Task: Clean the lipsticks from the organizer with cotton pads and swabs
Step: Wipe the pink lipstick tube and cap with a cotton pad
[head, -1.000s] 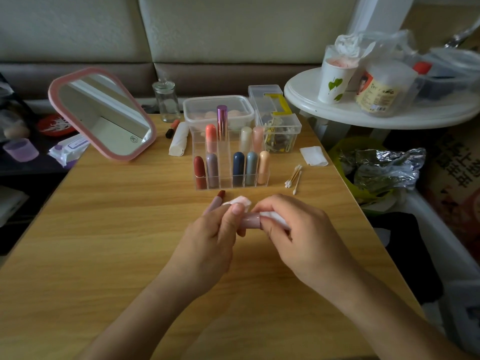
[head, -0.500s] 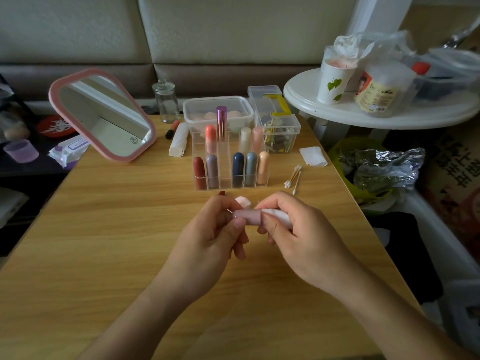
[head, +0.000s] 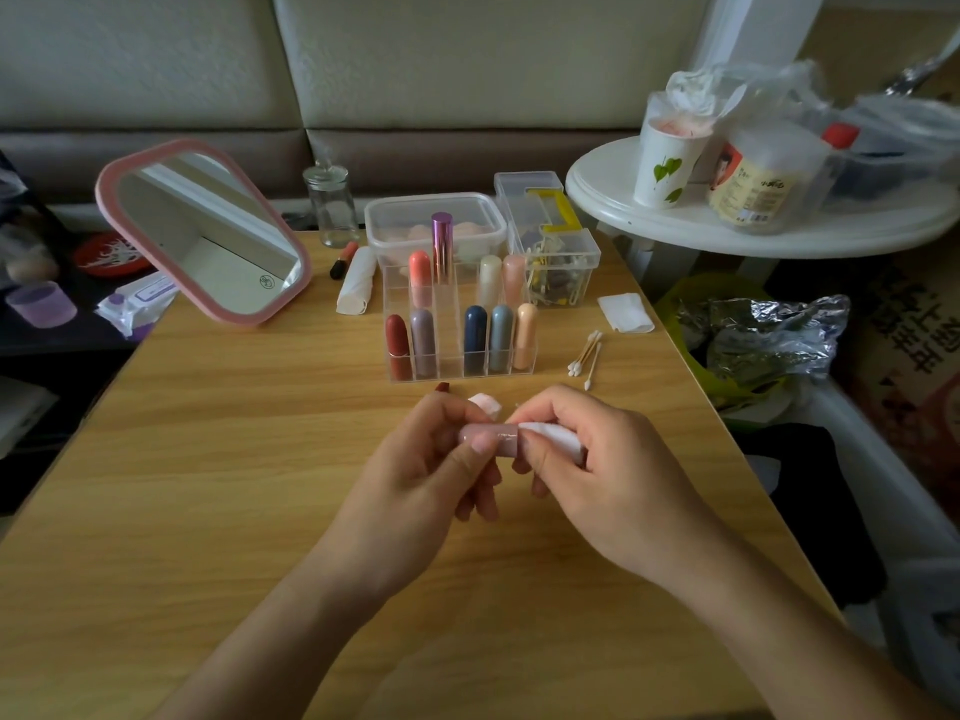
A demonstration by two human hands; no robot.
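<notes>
Now just in front of organizer (head: 460, 324), above tabletop (head: 208, 459): left hand (head: 415, 475) grip pinches pink lipstick (head: 491, 439); right hand (head: 597, 475) grip presses cotton pad (head: 553, 439) around its other end.

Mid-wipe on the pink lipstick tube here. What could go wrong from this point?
1. The pink tube is pinched only at its ends by the left hand and right hand; a hard rub with the cotton pad could make it slip.
2. The hands work close to the clear organizer; a forward slip might topple its upright lipsticks.
3. The cotton swabs lie loose near the table edge and could be brushed off.
</notes>
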